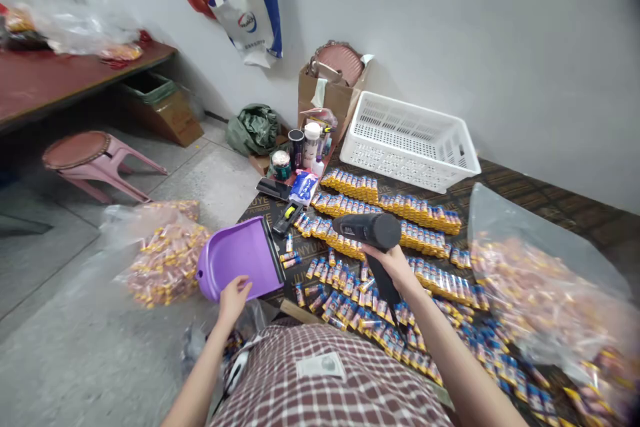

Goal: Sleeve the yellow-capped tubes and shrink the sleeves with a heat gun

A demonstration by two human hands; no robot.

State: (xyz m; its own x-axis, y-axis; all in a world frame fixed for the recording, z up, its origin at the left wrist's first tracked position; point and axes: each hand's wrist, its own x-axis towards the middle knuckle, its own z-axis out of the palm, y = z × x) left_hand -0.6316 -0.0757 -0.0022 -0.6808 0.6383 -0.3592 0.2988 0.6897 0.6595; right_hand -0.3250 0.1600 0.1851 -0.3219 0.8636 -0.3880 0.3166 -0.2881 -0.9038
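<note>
My right hand [395,268] is wrapped round the handle of a black hair dryer [367,229], which points left above rows of small batteries [345,205]. These batteries have yellow and blue wrappers and stand in tight rows, with looser ones [355,300] nearer me. My left hand [234,300] is over the near rim of a purple dustpan [245,250]. Its fingers are loosely bent, thumb apart, with nothing visible between them; whether it touches the rim is unclear. The dustpan's black lip rests at the table's left edge.
A white plastic basket [410,163] stands at the back. Clear bags of small pieces lie at right [545,287] and left [165,260]. Cups [296,147], a wipes pack [304,187] and a box cutter [287,217] sit at the far left corner. A pink stool [100,157] stands beyond.
</note>
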